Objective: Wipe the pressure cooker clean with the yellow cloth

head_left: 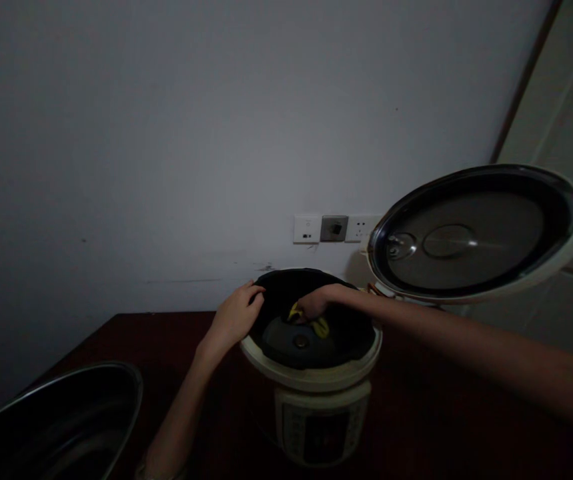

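Note:
A white rice cooker [316, 380] stands on the dark wooden table [416, 413] with its lid [476, 233] swung open to the right. My left hand [233, 317] curls over the cooker's left rim. My right hand [313, 305] reaches down inside the dark cavity, closed on a yellow cloth [316, 323] pressed against the inner wall above the heating plate [300, 341].
A metal inner pot [66, 413] sits at the table's near left corner. Wall sockets [336, 229] are set in the grey wall behind the cooker. A door frame [526, 73] runs along the right. The room is dim.

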Demonstrator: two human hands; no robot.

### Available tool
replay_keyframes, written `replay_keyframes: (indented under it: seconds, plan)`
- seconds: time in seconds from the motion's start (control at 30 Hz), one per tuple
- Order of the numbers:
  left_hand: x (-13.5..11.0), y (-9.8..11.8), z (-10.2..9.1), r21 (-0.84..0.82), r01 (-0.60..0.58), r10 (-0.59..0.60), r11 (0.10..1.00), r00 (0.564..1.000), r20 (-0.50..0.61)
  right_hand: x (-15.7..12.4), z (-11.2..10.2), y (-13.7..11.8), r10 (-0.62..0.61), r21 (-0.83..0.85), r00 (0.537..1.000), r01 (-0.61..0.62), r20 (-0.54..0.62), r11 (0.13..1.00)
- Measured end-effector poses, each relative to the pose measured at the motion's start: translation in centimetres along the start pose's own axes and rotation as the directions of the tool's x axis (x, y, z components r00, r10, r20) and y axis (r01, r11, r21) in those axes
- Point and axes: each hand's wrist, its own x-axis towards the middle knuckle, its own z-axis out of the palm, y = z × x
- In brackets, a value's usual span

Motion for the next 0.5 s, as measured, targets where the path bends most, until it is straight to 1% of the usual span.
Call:
replay_keyframes:
  seconds: [0.07,0.17,0.23,0.33,0.4,0.5]
  plan:
    - [0.0,0.1,0.0,-0.001,0.002,-0.002,1.0,1.0,0.003,-0.8,0.2,-0.3,0.023,-0.026,1.0,-0.022,0.018,0.999]
    - [0.0,0.1,-0.1,-0.008,0.014,-0.014,1.0,1.0,0.007,-2.5,0.6,-1.0,0.024,-0.051,0.998,-0.021,0.054,0.998]
    - [0.0,0.1,-0.1,-0.015,0.018,-0.018,1.0,1.0,0.014,-3.7,0.9,-1.6,0.01,-0.051,0.995,-0.004,0.101,0.999]
    - [0.0,0.0,0.0,-0.014,0.02,-0.02,1.0,1.0,0.019,-5.1,1.4,-2.3,-0.002,-0.034,0.98,0.009,0.2,0.999]
    - [0.1,0.0,0.0,-0.009,0.02,-0.02,1.0,1.0,0.017,-5.7,1.6,-2.6,-0.018,0.002,0.967,0.018,0.253,1.0]
    - [0.1,0.0,0.0,-0.014,0.022,-0.022,1.0,1.0,0.016,-6.4,1.8,-3.1,-0.071,0.157,0.954,0.026,0.291,0.987]
